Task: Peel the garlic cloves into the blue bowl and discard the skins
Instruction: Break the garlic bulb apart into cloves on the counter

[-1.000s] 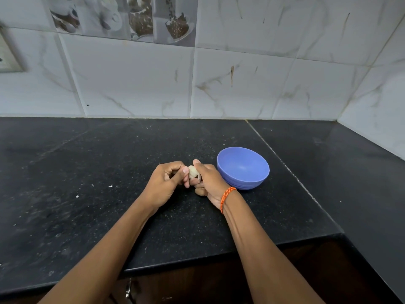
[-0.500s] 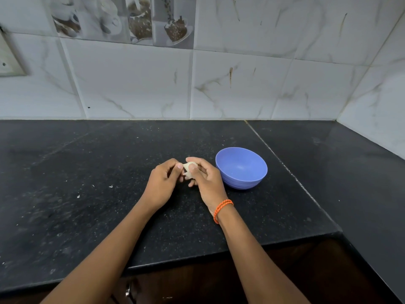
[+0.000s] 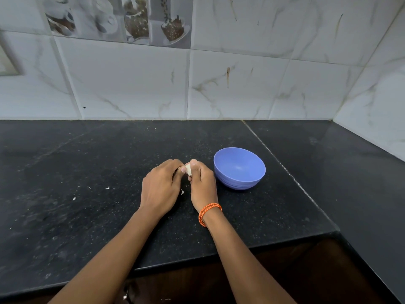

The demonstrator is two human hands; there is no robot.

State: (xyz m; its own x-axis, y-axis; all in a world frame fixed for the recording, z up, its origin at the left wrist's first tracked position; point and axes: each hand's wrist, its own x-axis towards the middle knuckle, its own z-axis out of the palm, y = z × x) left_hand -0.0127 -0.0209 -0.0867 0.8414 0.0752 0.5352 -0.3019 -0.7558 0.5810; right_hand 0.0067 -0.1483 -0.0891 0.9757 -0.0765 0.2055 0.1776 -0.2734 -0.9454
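No brand, label or legible writing shows on any item; the printed tile (image 3: 118, 18) on the wall far behind the blue bowl (image 3: 239, 168) carries only pictures of cups and coffee beans. The blue bowl stands upright on the black counter (image 3: 87, 216), nothing visible inside it. Just left of the bowl, the garlic clove (image 3: 188, 168) is held above the counter between both hands: the left hand (image 3: 161, 187) pinches it with curled fingertips, and the right hand (image 3: 202, 186) (orange thread band (image 3: 209, 212) at the wrist) grips it with thumb and curled fingers. Compared with half a second ago, both hands have turned knuckles-up, and a pale skin flake (image 3: 182, 191) now lies between them, left of the bowl. More flakes (image 3: 107, 188) sit further left.
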